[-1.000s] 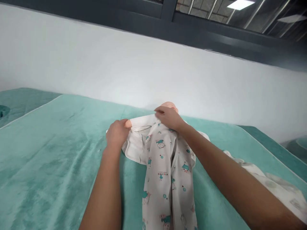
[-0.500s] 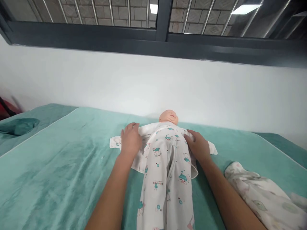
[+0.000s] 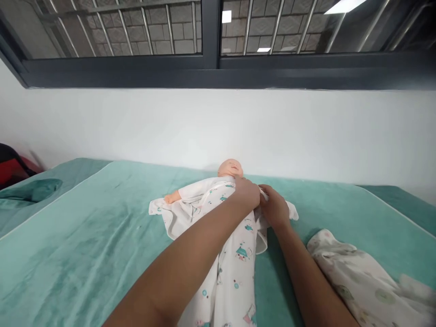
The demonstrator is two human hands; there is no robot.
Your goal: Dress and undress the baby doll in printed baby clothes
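A baby doll lies on its back, its head toward the wall. White printed baby clothes lie over its body and legs, with a white top spread out beneath at both sides. The doll's bare hand shows at the left, over an outspread sleeve. My left hand reaches across the doll's chest to its shoulder on the right side. Its fingers are curled and partly hidden. Beside it, my right hand is closed on the garment's edge near the doll's other arm, which is covered from sight.
A teal sheet covers the bed. A crumpled white patterned cloth lies at the lower right, by my right forearm. A white wall and a dark window frame stand behind. A red and black item is at the far left.
My left hand has left the garment at the left side and crossed the doll's chest to beside my right hand. The doll's bare hand now shows. The view has shifted slightly.
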